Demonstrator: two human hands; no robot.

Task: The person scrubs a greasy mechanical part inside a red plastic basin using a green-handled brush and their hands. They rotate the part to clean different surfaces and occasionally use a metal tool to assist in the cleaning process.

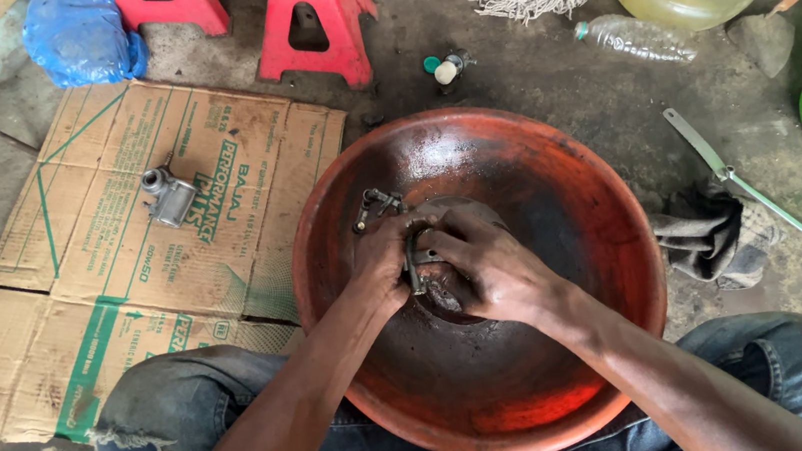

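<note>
Both hands meet in the middle of a red basin [569,196] on the floor. The left hand [380,263] and right hand [491,266] are clamped together around a dark metal part [421,251] squeezed between them. A small linkage piece [373,203] lies just beyond the left hand, toward the far left.
</note>
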